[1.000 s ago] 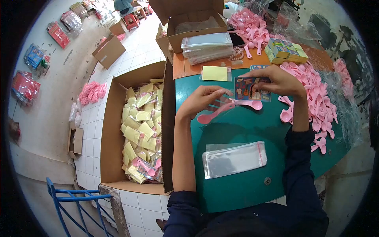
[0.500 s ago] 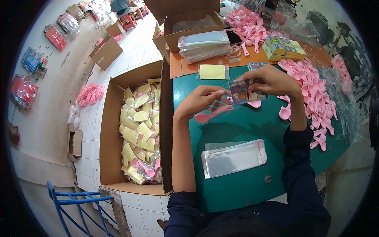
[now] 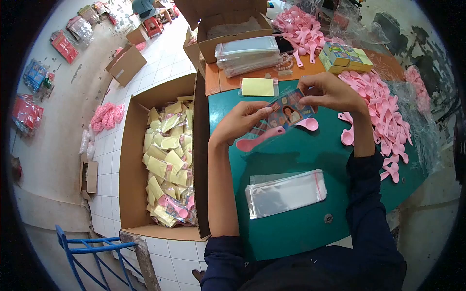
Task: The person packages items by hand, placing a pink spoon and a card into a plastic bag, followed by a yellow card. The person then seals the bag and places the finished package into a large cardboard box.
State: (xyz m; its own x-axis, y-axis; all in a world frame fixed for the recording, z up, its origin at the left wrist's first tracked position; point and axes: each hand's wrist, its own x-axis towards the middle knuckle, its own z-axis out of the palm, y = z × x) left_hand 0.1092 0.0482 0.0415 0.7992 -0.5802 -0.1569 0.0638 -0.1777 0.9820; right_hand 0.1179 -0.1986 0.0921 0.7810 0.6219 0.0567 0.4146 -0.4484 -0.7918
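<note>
My left hand point(image 3: 242, 120) pinches a clear plastic bag with a pink spoon point(image 3: 257, 140) lying in its lower left part. A colourful printed card point(image 3: 287, 112) slants across the bag's upper right end. My right hand point(image 3: 332, 94) grips the upper right corner of that card between thumb and fingers. Both hands are held above the green tabletop point(image 3: 291, 237). Just under the card, the round bowl of another pink spoon point(image 3: 310, 124) shows. Nearer to me lies a stack of clear plastic bags point(image 3: 286, 195).
A large carton point(image 3: 130, 194) at left holds many yellow-backed packets. Pink spoons point(image 3: 378, 106) are heaped at right. Behind my hands lie a yellow-backed packet point(image 3: 257, 87), a pile of clear bags point(image 3: 247, 53) and stacked cards point(image 3: 337, 56). A blue metal frame point(image 3: 97, 250) stands at lower left.
The printed card has tilted and moved left over the bag, showing more of its face. My right hand has shifted to its upper corner. My left hand keeps its hold.
</note>
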